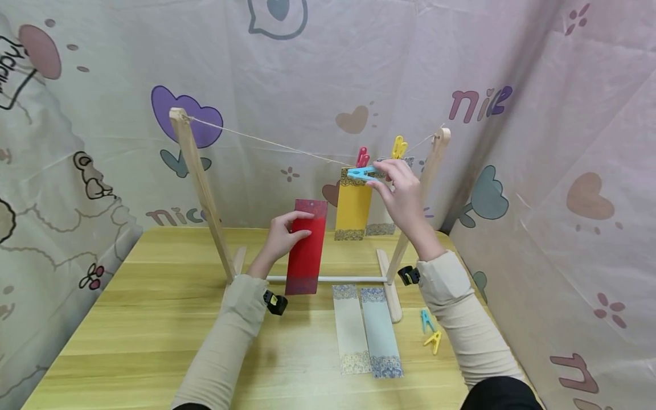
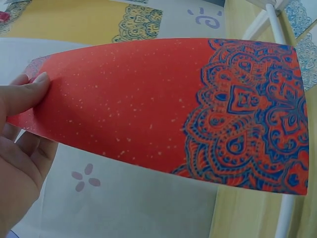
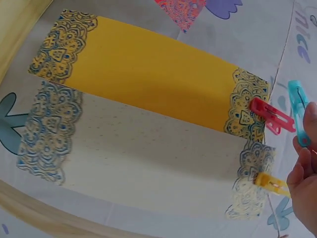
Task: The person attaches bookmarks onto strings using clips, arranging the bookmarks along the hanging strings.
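Note:
My left hand (image 1: 283,233) pinches a red paper bookmark (image 1: 307,250) near its top, thumb in front; a blue lace pattern shows on its far end in the left wrist view. My right hand (image 1: 402,191) pinches a light-blue clothespin (image 1: 361,173), held up near the string (image 1: 266,140). From the string hang a yellow bookmark (image 3: 158,74), clipped by a red clothespin (image 3: 271,115), and a cream bookmark (image 3: 153,148), clipped by a yellow clothespin (image 3: 270,183). In the head view the right hand partly covers the cream one.
A wooden frame with a left post (image 1: 202,193) and a right post (image 1: 433,171) carries the string; a white bar (image 1: 353,279) joins its base. On the table lie a cream bookmark (image 1: 351,330), a pale-blue bookmark (image 1: 381,330), a blue clothespin (image 1: 427,322) and a yellow clothespin (image 1: 434,341).

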`<control>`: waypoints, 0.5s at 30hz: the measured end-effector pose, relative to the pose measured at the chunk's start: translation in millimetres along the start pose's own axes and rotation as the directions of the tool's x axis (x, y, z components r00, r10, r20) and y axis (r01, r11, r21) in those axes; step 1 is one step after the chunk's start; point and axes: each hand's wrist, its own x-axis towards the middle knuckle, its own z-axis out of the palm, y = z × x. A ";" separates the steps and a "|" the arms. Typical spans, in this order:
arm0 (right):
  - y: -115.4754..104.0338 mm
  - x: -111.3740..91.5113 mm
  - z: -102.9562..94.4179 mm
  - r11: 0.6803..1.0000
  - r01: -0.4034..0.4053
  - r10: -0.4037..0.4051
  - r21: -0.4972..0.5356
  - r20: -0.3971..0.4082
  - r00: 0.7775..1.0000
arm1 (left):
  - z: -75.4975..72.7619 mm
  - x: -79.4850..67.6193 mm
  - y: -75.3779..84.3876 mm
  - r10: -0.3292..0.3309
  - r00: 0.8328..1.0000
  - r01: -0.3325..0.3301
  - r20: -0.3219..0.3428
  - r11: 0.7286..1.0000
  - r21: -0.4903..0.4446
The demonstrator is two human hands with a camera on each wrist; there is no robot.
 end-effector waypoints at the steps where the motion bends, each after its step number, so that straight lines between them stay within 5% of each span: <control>1: -0.7 2.6 0.3 1.000 0.009 -0.009 -0.005 0.004 1.000 | -0.6 0.7 1.2 0.003 1.000 -0.003 0.000 1.000 0.002; 15: 0.7 28.6 9.3 1.000 -0.010 0.010 0.010 0.071 0.997 | -9.3 11.0 13.8 0.010 1.000 -0.010 -0.024 1.000 0.020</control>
